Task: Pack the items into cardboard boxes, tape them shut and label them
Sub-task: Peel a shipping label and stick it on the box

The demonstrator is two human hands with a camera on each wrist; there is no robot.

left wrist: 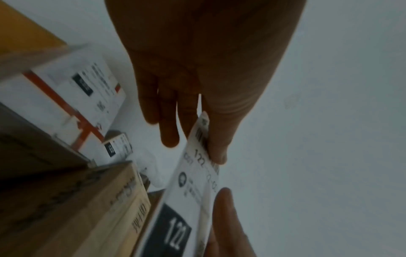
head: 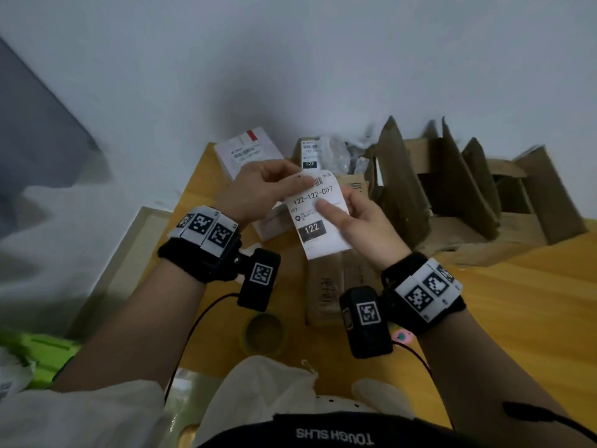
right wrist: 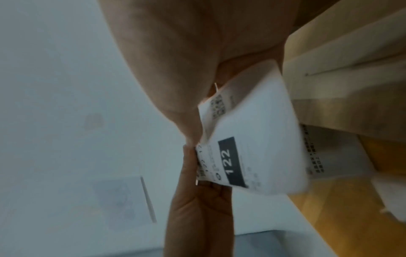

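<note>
So the person is holding a shipping label (head: pixel 318 210) up in the air with both hands, right over a closed brown cardboard box (head: pixel 336 286) that's sitting on the yellow-orange table (head: pixel 500 302). The left hand (head: pixel 258 185) is pinching the label's top corner between thumb and fingertips, and the right hand (head: pixel 358 218) is gripping the right edge with the thumb pressing flat on the printed face, so both are clamped on the paper, neither is free. It looks like the backing is being peeled, judging by how the top corner is curling, though that's a guess. The thing that matters for the next move: the box is lying straight below the label and toward the person, and the label's long axis is running roughly the same way as the box's long side, so it mostly needs lowering, not turning. Both hands are about equally near. The head view is showing the whole layout, including a roll of tape (head: pixel 266 333) near the body, a white labelled box (head: pixel 248 153) further back and a pile of opened cartons (head: pixel 468 195) on the right. The left wrist view is catching the label (left wrist: pixel 182 200) edge-on beside the box wall (left wrist: pixel 92 208), while the right wrist view is showing the label (right wrist: pixel 252 147) bending, which the head view isn't really giving away
</note>
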